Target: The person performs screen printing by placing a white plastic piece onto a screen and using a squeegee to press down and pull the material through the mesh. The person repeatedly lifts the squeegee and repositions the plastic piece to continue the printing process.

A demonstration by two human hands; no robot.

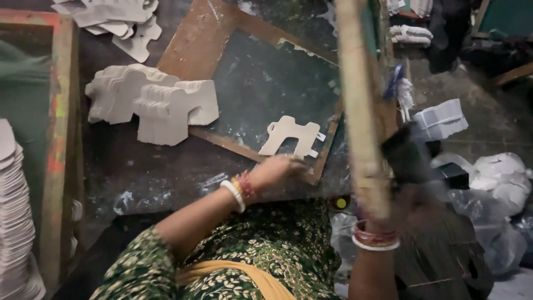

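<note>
My left hand (277, 168) rests on the near edge of a dark board in a wooden frame (200, 39), just below a single white die-cut card piece (290, 136) lying flat on it. The fingers are curled and seem to touch the card's lower edge. My right hand (402, 191) is blurred and grips the raised wooden frame of a printing screen (361, 111), which stands tilted up beside the board. A dark object (405, 153) sits by that hand. Both wrists wear bangles.
Two thick stacks of the same white card shapes (150, 105) lie left of the board, more loose ones (116, 19) at the top. Another wooden frame (61, 139) and a white stack (14, 222) stand far left. Plastic bags (499, 189) lie at right.
</note>
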